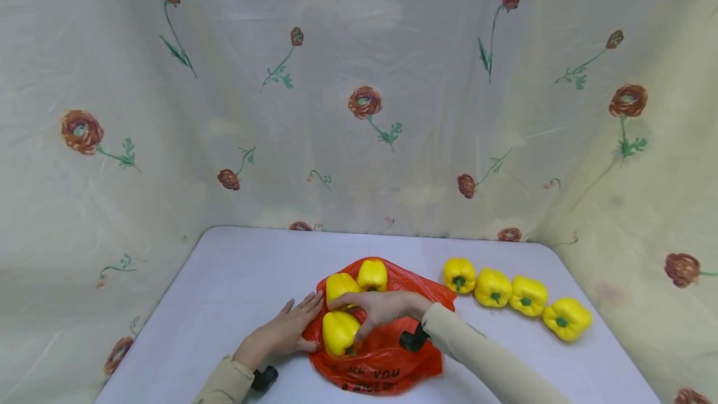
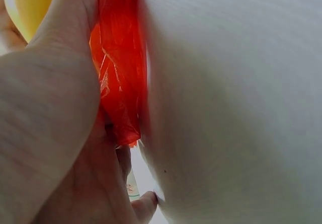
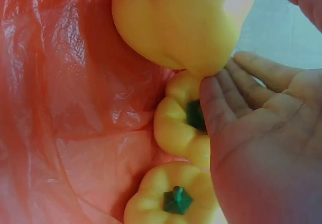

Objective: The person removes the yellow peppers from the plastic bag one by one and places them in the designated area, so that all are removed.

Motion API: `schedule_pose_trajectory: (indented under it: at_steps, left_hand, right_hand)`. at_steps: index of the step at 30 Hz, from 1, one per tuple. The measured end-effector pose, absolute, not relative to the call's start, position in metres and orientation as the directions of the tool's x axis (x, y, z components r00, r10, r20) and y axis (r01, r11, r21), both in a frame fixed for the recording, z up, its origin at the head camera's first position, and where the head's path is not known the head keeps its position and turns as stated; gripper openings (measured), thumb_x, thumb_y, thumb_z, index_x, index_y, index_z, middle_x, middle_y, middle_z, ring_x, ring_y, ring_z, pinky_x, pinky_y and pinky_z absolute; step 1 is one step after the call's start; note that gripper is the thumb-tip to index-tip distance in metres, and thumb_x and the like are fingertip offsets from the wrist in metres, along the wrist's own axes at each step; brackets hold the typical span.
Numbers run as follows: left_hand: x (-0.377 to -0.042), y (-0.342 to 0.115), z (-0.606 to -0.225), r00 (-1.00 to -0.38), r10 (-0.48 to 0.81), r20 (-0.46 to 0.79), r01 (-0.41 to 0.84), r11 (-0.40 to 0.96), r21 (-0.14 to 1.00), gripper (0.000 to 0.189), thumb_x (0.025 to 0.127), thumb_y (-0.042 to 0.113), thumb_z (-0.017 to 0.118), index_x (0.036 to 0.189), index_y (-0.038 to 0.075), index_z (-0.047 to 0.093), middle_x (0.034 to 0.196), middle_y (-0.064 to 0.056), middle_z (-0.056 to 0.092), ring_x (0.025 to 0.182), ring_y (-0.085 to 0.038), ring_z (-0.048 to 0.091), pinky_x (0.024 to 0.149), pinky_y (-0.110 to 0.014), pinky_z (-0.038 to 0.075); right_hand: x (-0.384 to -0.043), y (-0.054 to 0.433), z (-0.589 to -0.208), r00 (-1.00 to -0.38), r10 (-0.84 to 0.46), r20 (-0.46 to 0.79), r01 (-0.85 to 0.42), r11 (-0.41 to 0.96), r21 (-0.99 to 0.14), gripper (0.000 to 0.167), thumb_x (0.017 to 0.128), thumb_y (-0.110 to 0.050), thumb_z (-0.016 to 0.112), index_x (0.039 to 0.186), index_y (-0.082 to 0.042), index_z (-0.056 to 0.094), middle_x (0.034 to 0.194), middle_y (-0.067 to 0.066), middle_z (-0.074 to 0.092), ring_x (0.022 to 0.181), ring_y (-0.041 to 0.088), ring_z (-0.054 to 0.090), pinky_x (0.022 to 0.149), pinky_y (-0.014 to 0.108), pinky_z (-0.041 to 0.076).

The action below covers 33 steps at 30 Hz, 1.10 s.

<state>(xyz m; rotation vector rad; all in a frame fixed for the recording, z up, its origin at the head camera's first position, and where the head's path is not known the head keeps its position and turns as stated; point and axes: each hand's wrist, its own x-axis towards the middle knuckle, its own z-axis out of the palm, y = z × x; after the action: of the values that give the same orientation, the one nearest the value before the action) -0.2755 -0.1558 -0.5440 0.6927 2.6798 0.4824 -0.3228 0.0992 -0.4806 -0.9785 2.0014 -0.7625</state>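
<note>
A red plastic bag (image 1: 395, 345) with black print lies flat in the head view, with three yellow bell peppers on it. My right hand (image 1: 381, 307) grips the nearest bell pepper (image 1: 338, 334), thumb on one side and fingers on the other; in the right wrist view its fingertips meet that pepper's (image 3: 176, 25) lower side. Behind it sit a second pepper (image 1: 340, 284), partly covered by the right hand, and a third (image 1: 373, 275). My left hand (image 1: 285, 330) lies spread at the bag's left edge, fingers straight; the left wrist view shows the bag's red film (image 2: 119, 68) beside its thumb.
Several more yellow peppers stand in a slanting row at the right of the white table (image 1: 247, 279), among them one pepper (image 1: 459, 275) near the bag and another (image 1: 567, 319) at the far end. A flower-printed curtain (image 1: 415, 161) surrounds the table's back and sides.
</note>
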Motion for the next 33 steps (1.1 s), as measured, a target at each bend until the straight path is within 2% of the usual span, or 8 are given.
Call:
schedule_pose_trajectory:
  at_steps: [9, 15, 19, 24, 33]
  left_hand:
    - [-0.276, -0.155, -0.544, -0.825, 0.519, -0.224, 0.408, 0.821, 0.4, 0.093, 0.086, 0.056, 0.063, 0.154, 0.009, 0.022, 0.163, -0.006, 0.015, 0.15, -0.026, 0.013, 0.118, -0.059, 0.009]
    - [-0.277, -0.156, -0.544, -0.827, 0.516, -0.224, 0.401, 0.82, 0.408, 0.092, 0.086, 0.056, 0.063, 0.154, 0.009, 0.022, 0.163, -0.005, 0.014, 0.151, -0.026, 0.012, 0.118, -0.06, 0.009]
    - [-0.277, -0.157, -0.545, -0.821, 0.526, -0.222, 0.404, 0.81, 0.426, 0.093, 0.086, 0.055, 0.063, 0.154, 0.009, 0.021, 0.163, -0.006, 0.014, 0.151, -0.027, 0.011, 0.118, -0.061, 0.008]
    - [-0.277, -0.157, -0.546, -0.818, 0.531, -0.222, 0.407, 0.806, 0.43, 0.094, 0.085, 0.056, 0.063, 0.154, 0.009, 0.02, 0.164, -0.006, 0.012, 0.151, -0.026, 0.01, 0.118, -0.061, 0.007]
    - [-0.278, -0.155, -0.547, -0.826, 0.515, -0.229, 0.395, 0.819, 0.416, 0.093, 0.085, 0.055, 0.065, 0.154, 0.009, 0.022, 0.163, -0.006, 0.014, 0.151, -0.027, 0.011, 0.117, -0.061, 0.008]
  right_hand:
    - [-0.314, 0.096, -0.476, -0.459, -0.791, -0.404, -0.45, 0.599, -0.662, 0.069, 0.083, -0.03, 0.075, 0.143, -0.036, 0.041, 0.151, -0.009, 0.034, 0.131, 0.019, 0.035, 0.111, 0.052, 0.034]
    - [-0.306, 0.093, -0.474, -0.472, -0.801, -0.369, -0.527, 0.592, -0.611, 0.072, 0.083, -0.029, 0.075, 0.145, -0.027, 0.038, 0.148, -0.007, 0.038, 0.126, 0.013, 0.041, 0.111, 0.043, 0.037]
    - [-0.304, 0.092, -0.475, -0.484, -0.799, -0.357, -0.54, 0.594, -0.597, 0.071, 0.083, -0.03, 0.075, 0.143, -0.024, 0.039, 0.144, -0.008, 0.043, 0.121, 0.01, 0.044, 0.108, 0.04, 0.04]
    - [-0.304, 0.093, -0.475, -0.494, -0.798, -0.346, -0.547, 0.594, -0.59, 0.067, 0.083, -0.033, 0.075, 0.141, -0.025, 0.041, 0.14, -0.009, 0.045, 0.117, 0.01, 0.045, 0.105, 0.039, 0.043]
    - [-0.303, 0.098, -0.47, -0.539, -0.784, -0.309, -0.502, 0.593, -0.629, 0.069, 0.081, -0.034, 0.074, 0.141, -0.026, 0.041, 0.139, -0.01, 0.044, 0.115, 0.009, 0.045, 0.1, 0.033, 0.045]
